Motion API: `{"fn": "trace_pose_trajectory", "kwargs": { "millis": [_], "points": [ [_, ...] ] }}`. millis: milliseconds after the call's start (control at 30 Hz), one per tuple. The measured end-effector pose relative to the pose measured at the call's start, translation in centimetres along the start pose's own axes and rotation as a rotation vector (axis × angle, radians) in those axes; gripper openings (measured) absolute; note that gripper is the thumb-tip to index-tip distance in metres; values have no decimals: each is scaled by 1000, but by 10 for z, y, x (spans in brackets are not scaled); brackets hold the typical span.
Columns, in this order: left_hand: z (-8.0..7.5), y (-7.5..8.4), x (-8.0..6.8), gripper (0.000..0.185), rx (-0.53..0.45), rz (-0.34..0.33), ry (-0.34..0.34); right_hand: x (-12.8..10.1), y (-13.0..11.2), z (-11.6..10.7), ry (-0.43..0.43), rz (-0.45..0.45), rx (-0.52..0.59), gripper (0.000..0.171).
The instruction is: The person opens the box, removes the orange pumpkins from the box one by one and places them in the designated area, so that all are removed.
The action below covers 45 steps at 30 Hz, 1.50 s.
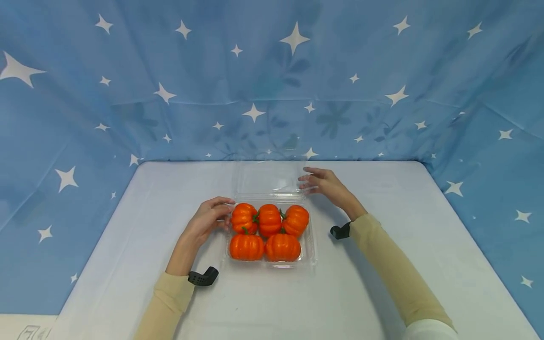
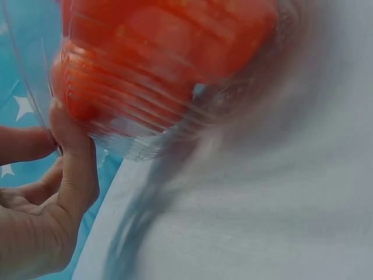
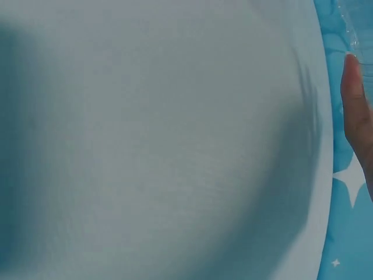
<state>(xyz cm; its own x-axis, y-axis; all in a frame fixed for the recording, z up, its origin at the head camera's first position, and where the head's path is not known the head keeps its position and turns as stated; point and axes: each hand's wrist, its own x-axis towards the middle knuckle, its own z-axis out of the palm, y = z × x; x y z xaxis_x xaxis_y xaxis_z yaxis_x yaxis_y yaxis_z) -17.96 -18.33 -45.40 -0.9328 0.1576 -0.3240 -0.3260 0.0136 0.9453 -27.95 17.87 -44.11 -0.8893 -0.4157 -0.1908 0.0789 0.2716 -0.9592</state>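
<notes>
Several small orange pumpkins [image 1: 269,222] with green stems sit in two rows in a clear plastic clamshell box [image 1: 312,250]. Its clear lid [image 1: 269,177] is folded back on the far side. At the box's left edge, my left hand [image 1: 208,218] pinches the rim between thumb and finger, as the left wrist view [image 2: 44,204] shows. My right hand [image 1: 325,185] is at the lid's right edge, fingers spread apart. In the right wrist view only the thumb [image 3: 356,111] shows, its tip against the clear plastic; the other fingers are out of that view.
The box stands on a white-covered table [image 1: 272,302]. Behind and beside it hangs a blue curtain [image 1: 212,71] with white stars. Dark wrist devices [image 1: 204,276] are worn on both wrists.
</notes>
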Motion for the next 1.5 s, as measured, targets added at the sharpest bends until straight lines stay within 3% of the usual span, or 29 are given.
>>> {"fn": "trace_pose_trajectory", "kwargs": {
  "millis": [233,500,767,1100,1267,1500],
  "points": [
    [0,1,4,36,13,9,-37,6,8,-2,25,41,-5,49],
    [3,3,6,34,22,1,-36,6,9,-4,38,106,33,48],
    [6,4,11,36,31,-15,-44,0,6,-10,106,152,-76,50],
    [6,2,7,33,36,-8,-39,-31,-10,-1,196,71,-420,50],
    [2,4,3,34,46,8,-42,-48,-23,8,181,42,-460,54],
    [-2,1,-1,34,55,7,-55,-69,-34,25,70,-35,-476,51]
  ]
}}
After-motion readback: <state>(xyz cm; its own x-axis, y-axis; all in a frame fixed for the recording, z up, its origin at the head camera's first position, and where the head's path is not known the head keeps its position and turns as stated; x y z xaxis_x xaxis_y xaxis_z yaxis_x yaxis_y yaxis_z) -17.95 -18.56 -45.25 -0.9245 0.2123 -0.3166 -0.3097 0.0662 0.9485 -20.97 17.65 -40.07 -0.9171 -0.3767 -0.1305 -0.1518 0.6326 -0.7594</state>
